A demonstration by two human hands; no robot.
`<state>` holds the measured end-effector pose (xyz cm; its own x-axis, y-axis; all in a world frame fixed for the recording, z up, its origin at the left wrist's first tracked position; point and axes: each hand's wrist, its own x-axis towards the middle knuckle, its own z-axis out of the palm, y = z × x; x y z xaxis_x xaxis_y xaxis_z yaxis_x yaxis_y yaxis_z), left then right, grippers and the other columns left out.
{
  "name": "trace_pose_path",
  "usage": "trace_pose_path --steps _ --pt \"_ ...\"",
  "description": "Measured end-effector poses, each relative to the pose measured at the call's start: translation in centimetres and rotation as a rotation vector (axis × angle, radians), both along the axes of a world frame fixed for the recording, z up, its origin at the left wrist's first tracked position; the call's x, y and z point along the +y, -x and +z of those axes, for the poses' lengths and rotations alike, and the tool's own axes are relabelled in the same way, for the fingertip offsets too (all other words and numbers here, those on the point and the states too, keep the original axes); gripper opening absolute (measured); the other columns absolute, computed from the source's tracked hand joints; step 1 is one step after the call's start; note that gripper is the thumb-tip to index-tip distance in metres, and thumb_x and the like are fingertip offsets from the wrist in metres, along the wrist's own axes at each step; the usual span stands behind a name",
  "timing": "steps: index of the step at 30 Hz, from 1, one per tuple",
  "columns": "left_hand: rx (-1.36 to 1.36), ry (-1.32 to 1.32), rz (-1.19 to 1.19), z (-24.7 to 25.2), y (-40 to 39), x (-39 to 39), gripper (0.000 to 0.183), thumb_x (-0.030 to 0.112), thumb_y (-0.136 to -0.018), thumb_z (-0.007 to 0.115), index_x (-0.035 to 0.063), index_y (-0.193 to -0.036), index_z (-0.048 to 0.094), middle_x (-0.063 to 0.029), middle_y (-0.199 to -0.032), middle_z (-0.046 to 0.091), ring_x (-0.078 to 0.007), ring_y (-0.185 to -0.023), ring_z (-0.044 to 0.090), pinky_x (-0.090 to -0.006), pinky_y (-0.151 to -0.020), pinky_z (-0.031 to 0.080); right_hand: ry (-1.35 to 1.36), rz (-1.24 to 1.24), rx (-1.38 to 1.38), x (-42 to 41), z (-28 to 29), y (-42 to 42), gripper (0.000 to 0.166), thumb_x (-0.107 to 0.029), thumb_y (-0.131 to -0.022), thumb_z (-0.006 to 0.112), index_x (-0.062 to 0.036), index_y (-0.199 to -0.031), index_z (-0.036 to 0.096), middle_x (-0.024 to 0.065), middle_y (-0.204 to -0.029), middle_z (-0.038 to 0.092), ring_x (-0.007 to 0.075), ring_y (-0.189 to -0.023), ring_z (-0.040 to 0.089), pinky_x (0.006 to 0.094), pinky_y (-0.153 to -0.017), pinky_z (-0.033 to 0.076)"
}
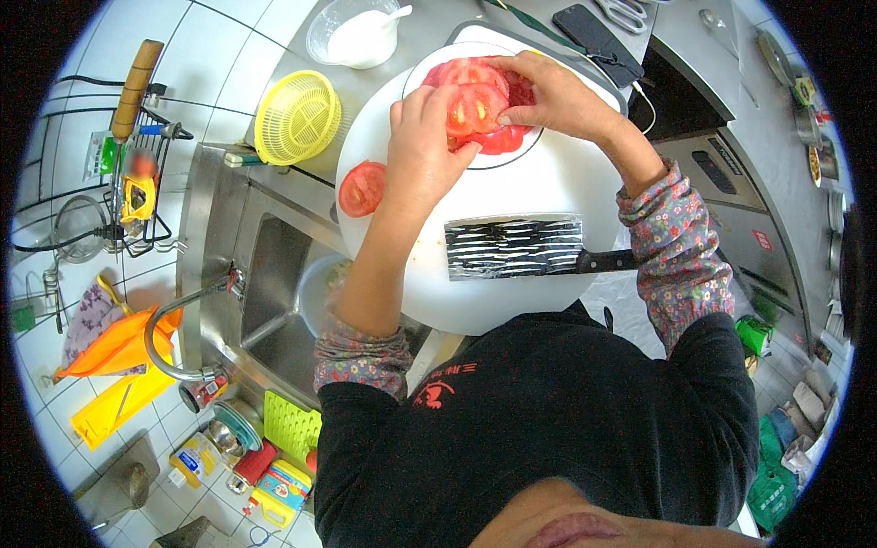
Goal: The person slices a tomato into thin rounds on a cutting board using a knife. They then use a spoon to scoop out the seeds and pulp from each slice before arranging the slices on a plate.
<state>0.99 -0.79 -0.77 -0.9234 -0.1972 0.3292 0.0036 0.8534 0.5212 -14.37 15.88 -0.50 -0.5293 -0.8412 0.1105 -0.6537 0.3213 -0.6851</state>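
Over a white plate [473, 163] heaped with tomato slices, my left hand [426, 140] and my right hand [558, 96] both hold a broad tomato slice [473, 109] at its two sides. The plate rests at the far part of a round white cutting board [479, 301]. Left of my left hand, a single tomato slice [362, 189] lies on the board near its edge. A cleaver [514, 246] lies flat on the board nearer my body, its black handle pointing right and its blade wet and patterned.
Beyond the board's left edge stand a yellow plastic basket [298, 118] and a bowl of white powder [360, 38] with a spoon. A steel sink [274, 274] with a curved faucet [154, 329] is at left. A phone [597, 44] and scissors [625, 14] lie at the far right.
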Motion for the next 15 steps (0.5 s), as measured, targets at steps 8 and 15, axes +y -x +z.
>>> trace_pose_path --steps 8,15 --pt "0.008 0.007 0.006 -0.5 0.0 -0.2 0.072 0.015 -0.062 0.087 0.0081 -0.125 0.054 -0.0141 -0.125 0.055 -0.0351 -0.115 0.050 -0.0438 -0.100 0.043 -0.035 0.052 0.324 2.2 0.3 -0.6 0.099 -0.019 -0.058 0.091 -0.0182 -0.144 0.043 0.0140 -0.122 0.058 0.0339 -0.113 0.057 0.0414 -0.098 0.048" --pt "0.015 -0.004 -0.005 -0.4 0.0 -0.2 0.070 0.013 -0.061 0.087 0.0075 -0.123 0.055 -0.0140 -0.124 0.055 -0.0349 -0.114 0.051 -0.0436 -0.098 0.044 -0.032 0.001 0.419 1.4 -1.1 -1.1 0.098 -0.018 -0.059 0.089 -0.0191 -0.145 0.042 0.0165 -0.126 0.056 0.0359 -0.118 0.055 0.0432 -0.103 0.044"
